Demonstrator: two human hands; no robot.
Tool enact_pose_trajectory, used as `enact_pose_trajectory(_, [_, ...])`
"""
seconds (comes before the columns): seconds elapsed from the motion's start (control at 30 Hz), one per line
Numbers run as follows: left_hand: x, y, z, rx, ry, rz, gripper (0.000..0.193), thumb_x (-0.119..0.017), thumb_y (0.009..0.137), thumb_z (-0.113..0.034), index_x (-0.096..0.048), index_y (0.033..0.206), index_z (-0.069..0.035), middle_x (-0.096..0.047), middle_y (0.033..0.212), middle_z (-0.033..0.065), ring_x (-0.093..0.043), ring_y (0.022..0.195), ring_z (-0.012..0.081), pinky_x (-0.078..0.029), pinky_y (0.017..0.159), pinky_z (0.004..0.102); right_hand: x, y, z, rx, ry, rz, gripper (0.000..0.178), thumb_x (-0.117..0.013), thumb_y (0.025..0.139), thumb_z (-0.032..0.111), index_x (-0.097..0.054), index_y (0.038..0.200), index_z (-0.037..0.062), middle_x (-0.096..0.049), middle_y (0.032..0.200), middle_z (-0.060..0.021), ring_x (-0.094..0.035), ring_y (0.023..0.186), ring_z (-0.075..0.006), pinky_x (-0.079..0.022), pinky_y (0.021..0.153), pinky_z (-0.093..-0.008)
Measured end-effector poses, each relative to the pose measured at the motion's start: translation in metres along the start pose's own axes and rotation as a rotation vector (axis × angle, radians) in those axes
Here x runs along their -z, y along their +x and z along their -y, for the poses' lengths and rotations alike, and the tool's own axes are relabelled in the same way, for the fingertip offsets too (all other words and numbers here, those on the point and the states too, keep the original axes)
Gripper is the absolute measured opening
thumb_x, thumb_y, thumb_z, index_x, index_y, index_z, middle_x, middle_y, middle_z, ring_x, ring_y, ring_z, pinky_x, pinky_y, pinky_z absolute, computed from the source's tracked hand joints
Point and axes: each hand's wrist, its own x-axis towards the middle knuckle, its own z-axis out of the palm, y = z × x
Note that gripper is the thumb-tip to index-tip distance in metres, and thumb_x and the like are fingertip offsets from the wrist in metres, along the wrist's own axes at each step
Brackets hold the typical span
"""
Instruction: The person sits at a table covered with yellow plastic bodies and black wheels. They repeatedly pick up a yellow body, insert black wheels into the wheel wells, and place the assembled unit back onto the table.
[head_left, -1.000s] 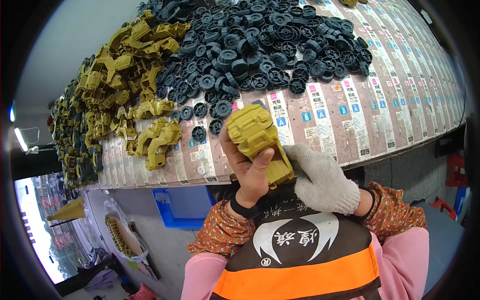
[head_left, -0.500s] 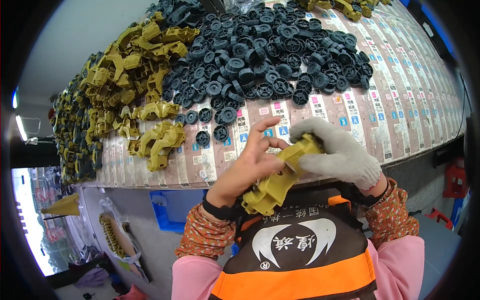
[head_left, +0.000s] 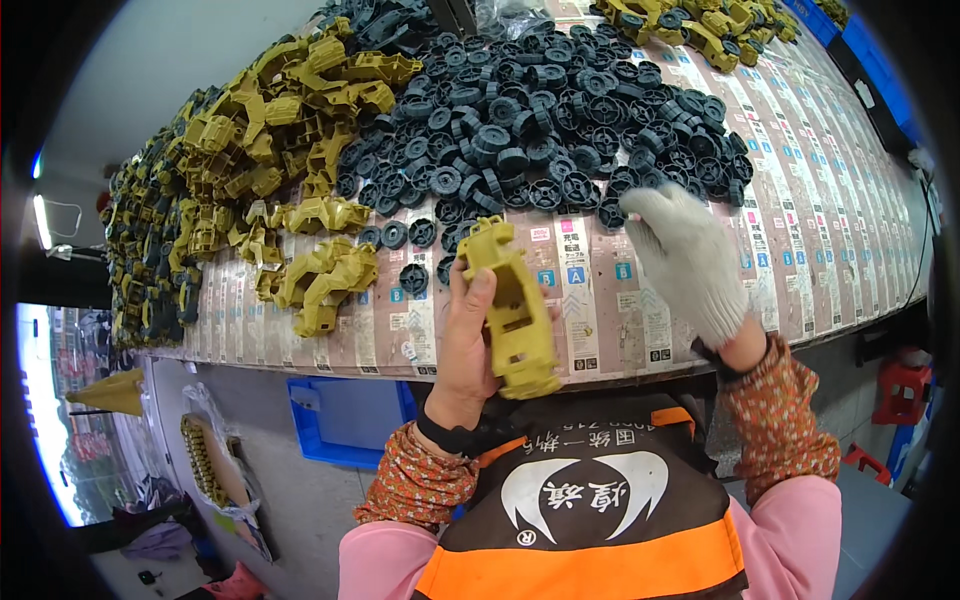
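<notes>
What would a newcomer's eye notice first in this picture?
Probably the heap of dark wheels across the top middle, with yellow vehicle parts piled to its left. Next comes the yellow vehicle shell in the bare left hand, near the centre. The pale-gloved right hand, at the heap's near edge, also stands out.

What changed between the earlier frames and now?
Gloved right hand let go of the yellow car shell and moved up, toward the wheel pile. Left hand kept hold, shell now at a new angle. Wheel pile and yellow shell heap stayed put.
</notes>
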Motion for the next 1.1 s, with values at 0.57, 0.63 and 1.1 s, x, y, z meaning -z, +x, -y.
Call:
enact_pose_trajectory(0.57, [-0.005,-0.018,0.007,0.178,0.027,0.072,0.066,-0.076,0.103,-0.028,-0.036,0.155,-0.02,-0.065,0.125,0.0092,-0.074,0.101,0.0265,-0.066,0.082,0.0405,-0.025,-0.015,0.037,-0.179,0.595,0.198,0.032,-0.064,0.099,0.007,-0.064,0.131,0.0048,-0.074,0.107,-0.0197,-0.075,0.093,-0.0374,-0.058,0.083,-0.0426])
enact_pose_trajectory(0.63, [-0.007,-0.016,0.014,0.111,0.128,0.052,0.069,-0.076,0.103,-0.024,-0.034,0.157,-0.019,-0.063,0.13,0.0083,-0.07,0.108,0.0228,-0.063,0.09,0.0389,-0.023,-0.019,0.05,-0.286,0.724,0.238,0.034,-0.064,0.099,0.005,-0.063,0.133,0.0032,-0.073,0.106,-0.0201,-0.075,0.095,-0.0378,-0.058,0.084,-0.0426])
enact_pose_trajectory(1.1, [-0.008,-0.017,0.033,-0.246,0.765,0.222,0.086,-0.077,0.101,-0.021,-0.016,0.161,-0.014,-0.057,0.14,0.0136,-0.062,0.123,0.022,-0.051,0.106,0.0377,-0.023,-0.045,0.052,-0.113,0.429,0.163,0.036,-0.062,0.092,0.005,-0.059,0.127,-0.0023,-0.07,0.097,-0.0299,-0.07,0.091,-0.0498,-0.055,0.078,-0.055])
